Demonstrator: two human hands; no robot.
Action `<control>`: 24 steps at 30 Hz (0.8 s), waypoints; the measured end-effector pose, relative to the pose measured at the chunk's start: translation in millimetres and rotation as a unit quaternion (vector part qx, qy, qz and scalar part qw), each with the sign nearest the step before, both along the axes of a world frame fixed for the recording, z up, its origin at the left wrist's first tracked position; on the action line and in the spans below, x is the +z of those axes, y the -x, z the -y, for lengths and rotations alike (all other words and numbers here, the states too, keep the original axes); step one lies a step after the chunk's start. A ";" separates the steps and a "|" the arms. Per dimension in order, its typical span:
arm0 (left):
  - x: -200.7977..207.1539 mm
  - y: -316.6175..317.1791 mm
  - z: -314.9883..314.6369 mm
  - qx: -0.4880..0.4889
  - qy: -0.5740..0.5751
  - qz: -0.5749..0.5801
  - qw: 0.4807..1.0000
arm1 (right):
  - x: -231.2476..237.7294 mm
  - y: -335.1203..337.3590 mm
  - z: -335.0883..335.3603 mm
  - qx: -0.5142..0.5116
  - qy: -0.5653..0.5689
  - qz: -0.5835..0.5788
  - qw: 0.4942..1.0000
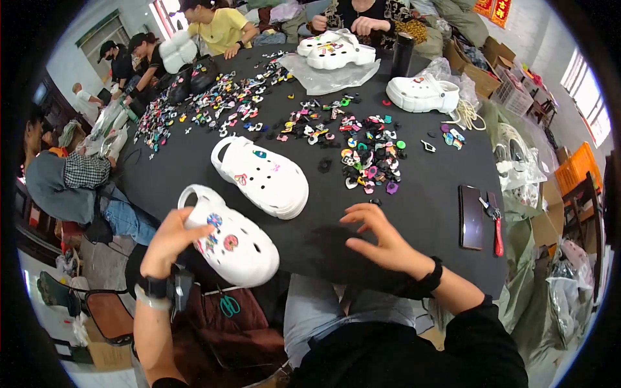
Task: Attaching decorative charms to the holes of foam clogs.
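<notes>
My left hand [169, 240] grips a white foam clog [243, 258] by its heel side, at the table's near edge. Colourful shoe charms, among them a round pink one [230, 242], sit on that clog's upper. Just beyond it a second white clog [278, 178] rests on the black table, carrying a few charms, with its toe pointing toward me. My right hand [383, 242] hovers over the table to the right of both clogs, fingers spread and nothing in them. A pile of loose charms [372, 158] lies beyond my right hand.
More charms [220, 100] spread across the far left of the black table [420, 207]. A phone [470, 216] and keys with a red fob [498, 236] lie at right. White clogs [424, 94] and a black tumbler [402, 55] stand farther back. Several people sit around the table.
</notes>
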State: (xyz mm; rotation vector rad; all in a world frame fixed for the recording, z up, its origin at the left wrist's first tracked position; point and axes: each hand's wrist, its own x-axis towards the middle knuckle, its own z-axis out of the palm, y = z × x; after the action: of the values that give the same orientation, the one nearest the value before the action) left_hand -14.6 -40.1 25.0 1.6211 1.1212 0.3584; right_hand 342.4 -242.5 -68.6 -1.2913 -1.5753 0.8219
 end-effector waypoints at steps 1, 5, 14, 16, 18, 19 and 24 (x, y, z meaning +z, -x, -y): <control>3.2 0.0 -17.0 -0.013 -0.001 -0.012 1.000 | -1.6 -11.0 -0.5 -0.010 0.021 -0.014 1.000; 0.8 -6.6 -73.1 -0.094 -0.078 -0.117 0.986 | -17.0 -41.2 -8.9 0.010 0.117 -0.190 0.975; -27.7 -17.7 -98.5 -0.062 0.032 -0.064 0.995 | -42.3 -55.1 -12.3 0.021 0.175 -0.295 0.939; -27.9 -18.5 -96.9 0.015 0.048 -0.010 0.999 | -40.9 -54.1 -13.1 0.010 0.189 -0.274 0.943; -29.1 -21.6 -93.9 0.059 0.039 0.009 0.997 | -36.0 -52.2 -14.2 0.005 0.193 -0.287 0.938; -30.4 -23.9 -92.3 0.061 0.024 0.008 0.998 | -32.8 -50.4 -15.5 0.000 0.194 -0.306 0.932; -30.4 -32.0 -89.4 0.012 0.006 0.017 1.000 | -0.9 -41.6 -27.7 -0.003 0.208 -0.251 0.945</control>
State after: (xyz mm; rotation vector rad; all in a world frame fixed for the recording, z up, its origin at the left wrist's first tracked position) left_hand 17.5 49.3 -5.4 1.5860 1.1169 0.3917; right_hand 383.9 -214.7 -69.5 -1.2386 -1.0202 1.4082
